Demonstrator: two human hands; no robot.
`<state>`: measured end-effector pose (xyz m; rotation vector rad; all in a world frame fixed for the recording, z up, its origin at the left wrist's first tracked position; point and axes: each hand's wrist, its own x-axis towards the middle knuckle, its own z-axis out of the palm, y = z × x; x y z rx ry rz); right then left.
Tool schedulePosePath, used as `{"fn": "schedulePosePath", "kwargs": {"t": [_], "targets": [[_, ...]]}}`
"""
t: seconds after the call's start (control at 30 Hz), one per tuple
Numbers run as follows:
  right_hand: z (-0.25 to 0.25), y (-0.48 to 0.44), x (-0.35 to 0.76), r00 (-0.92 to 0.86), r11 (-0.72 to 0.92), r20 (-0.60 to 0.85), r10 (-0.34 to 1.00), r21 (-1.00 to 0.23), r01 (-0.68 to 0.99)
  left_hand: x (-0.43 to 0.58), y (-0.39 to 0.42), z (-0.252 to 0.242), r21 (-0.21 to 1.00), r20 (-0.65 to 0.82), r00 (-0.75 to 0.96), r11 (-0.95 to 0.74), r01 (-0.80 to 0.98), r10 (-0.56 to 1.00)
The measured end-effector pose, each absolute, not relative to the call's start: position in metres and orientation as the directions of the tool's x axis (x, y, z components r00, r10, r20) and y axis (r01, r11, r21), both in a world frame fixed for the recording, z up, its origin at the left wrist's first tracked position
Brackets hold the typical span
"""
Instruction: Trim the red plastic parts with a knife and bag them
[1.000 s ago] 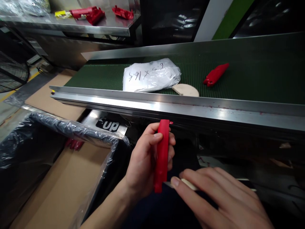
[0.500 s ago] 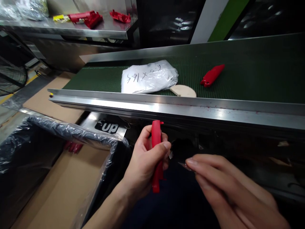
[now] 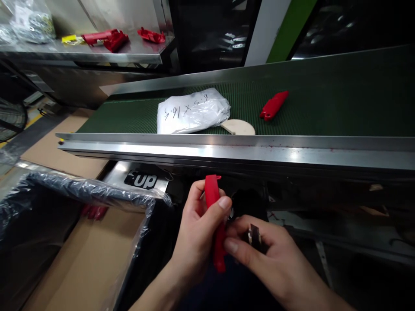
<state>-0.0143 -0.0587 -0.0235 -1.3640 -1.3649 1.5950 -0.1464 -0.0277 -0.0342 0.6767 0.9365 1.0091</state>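
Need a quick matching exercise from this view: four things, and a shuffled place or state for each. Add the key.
Things:
1. Red strip
2. White packet
3. Yellow tag
4. Dark bin

Places or states:
A. On the metal table, at the back left
B. At the lower left, its rim draped with clear plastic
C. Gripped in the left hand
D. Lying on the green belt

Right pairs: 1-C, 2-D, 3-A, 4-B
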Motion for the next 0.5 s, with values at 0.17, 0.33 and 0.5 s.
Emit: {"fn": "schedulePosePath", "kwargs": {"t": [0.17, 0.33, 0.5], "targets": [[-0.025, -0.065, -0.001, -0.361, -0.252, -0.316, 0.878, -0.944, 0.213, -0.150, -0.030, -0.035, 0.829, -0.351, 0.253, 0.424, -0.363, 0.902], [-0.033, -0.062, 0.014, -0.108, 0.078, 0.043, 0.993, -0.938, 0.338, -0.154, -0.035, -0.028, 0.795, -0.392, 0.317, 0.491, -0.357, 0.864], [-0.025, -0.050, 0.023, -0.249, 0.496, 0.438, 0.864, -0.653, 0.573, -0.156, -0.041, -0.027, 0.808, -0.409, 0.330, 0.506, -0.301, 0.850]]}}
